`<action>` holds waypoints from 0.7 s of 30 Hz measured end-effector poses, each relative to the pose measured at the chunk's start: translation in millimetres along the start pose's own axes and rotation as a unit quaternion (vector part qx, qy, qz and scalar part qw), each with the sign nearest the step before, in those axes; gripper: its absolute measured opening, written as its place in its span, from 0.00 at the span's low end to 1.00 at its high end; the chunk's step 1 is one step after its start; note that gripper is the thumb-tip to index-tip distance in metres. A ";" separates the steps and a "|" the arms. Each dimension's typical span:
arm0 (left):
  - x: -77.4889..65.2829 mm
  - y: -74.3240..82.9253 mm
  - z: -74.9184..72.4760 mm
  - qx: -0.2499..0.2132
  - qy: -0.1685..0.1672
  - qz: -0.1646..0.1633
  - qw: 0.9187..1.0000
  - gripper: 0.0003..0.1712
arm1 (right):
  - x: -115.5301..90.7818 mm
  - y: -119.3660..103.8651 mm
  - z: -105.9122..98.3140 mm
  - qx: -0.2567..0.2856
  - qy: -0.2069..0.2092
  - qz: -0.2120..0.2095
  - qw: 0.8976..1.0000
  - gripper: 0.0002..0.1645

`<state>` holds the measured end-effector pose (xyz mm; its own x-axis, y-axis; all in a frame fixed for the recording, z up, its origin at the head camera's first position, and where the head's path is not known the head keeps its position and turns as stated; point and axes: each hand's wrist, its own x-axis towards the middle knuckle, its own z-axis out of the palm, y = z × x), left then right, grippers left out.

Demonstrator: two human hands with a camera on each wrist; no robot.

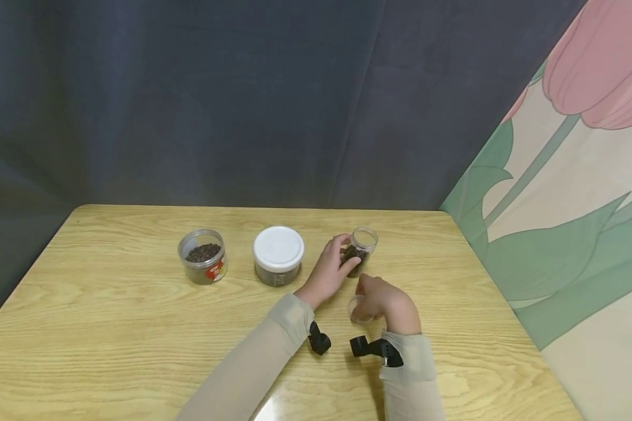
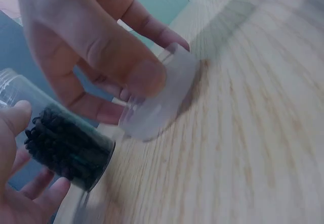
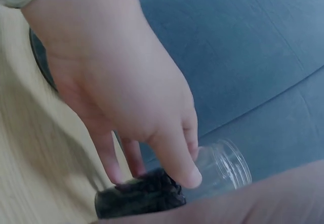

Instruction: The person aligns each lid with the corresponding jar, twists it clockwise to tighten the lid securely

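My left hand (image 1: 327,270) grips a small clear jar (image 1: 364,238) with a round open mouth, its thumb on the near side and fingers on the far side. Small dark pieces (image 2: 66,143) fill the jar's lower part, and it stands on the table. Just in front of the jar, my right hand (image 1: 387,301) pinches a clear round lid (image 2: 172,92) by its edge. The lid is tilted on its side, its lower edge close to the tabletop. In the right wrist view, the left thumb lies along the jar wall below the threaded neck.
Left of the hands stands a tub (image 1: 276,275) with a white lid (image 1: 279,248) on it. Farther left is an uncovered clear tub (image 1: 192,272) holding dark beans (image 1: 203,252). A dark curtain (image 1: 216,105) hangs behind the wooden table (image 1: 110,327); a flower-patterned wall (image 1: 558,263) rises on the right.
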<state>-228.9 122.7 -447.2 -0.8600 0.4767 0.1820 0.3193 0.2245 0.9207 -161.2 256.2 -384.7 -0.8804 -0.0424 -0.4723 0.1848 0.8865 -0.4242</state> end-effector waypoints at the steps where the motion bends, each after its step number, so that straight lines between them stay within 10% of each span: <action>1: -0.5 -1.2 -0.7 -0.003 -0.003 0.001 1.000 0.34 | -0.3 1.0 -0.8 0.002 0.001 0.000 1.000 0.31; 21: -18.0 -8.3 -15.7 -0.043 -0.042 0.027 0.998 0.32 | -12.6 20.9 -24.0 0.036 0.084 -0.049 0.995 0.30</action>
<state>-222.3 98.8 -452.7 -0.8046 0.5572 0.2055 0.3256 0.1243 0.9373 -156.7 286.3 -369.0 -0.9553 -0.0438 -0.2925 0.1198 0.8469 -0.5180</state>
